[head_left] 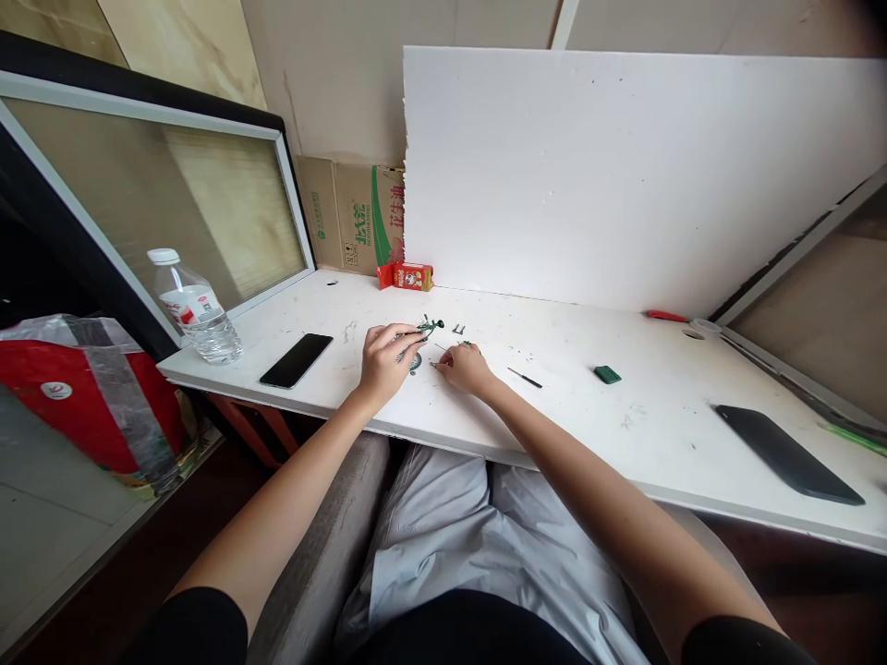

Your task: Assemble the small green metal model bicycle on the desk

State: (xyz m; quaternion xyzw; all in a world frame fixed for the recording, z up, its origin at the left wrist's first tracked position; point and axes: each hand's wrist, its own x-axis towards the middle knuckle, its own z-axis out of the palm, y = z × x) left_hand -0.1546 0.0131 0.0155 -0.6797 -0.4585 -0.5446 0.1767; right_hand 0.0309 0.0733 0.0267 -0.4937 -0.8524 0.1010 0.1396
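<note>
My left hand (pixel 389 356) is closed, thumb and fingers pinching a small dark green model piece (pixel 433 327) with thin bars. Under its fingertips a small round green wheel-like part (pixel 416 363) shows, partly covered by the hand. To the right, my right hand (pixel 466 368) rests low over the white table with its fingers pinched together. A tiny greyish part (pixel 434 364) sticks out at those fingertips, too small to name. Beyond the hands lie a few tiny green parts (pixel 458 329). A thin screwdriver-like tool (pixel 527 378) with a dark handle lies right of my right hand.
On the white table (pixel 589 434) stand a water bottle (pixel 198 309) at left and a small red box (pixel 413 276) at back. A black phone (pixel 297 360), a green block (pixel 607 374), a dark flat case (pixel 786 453) and a red-handled item (pixel 666 315) lie around.
</note>
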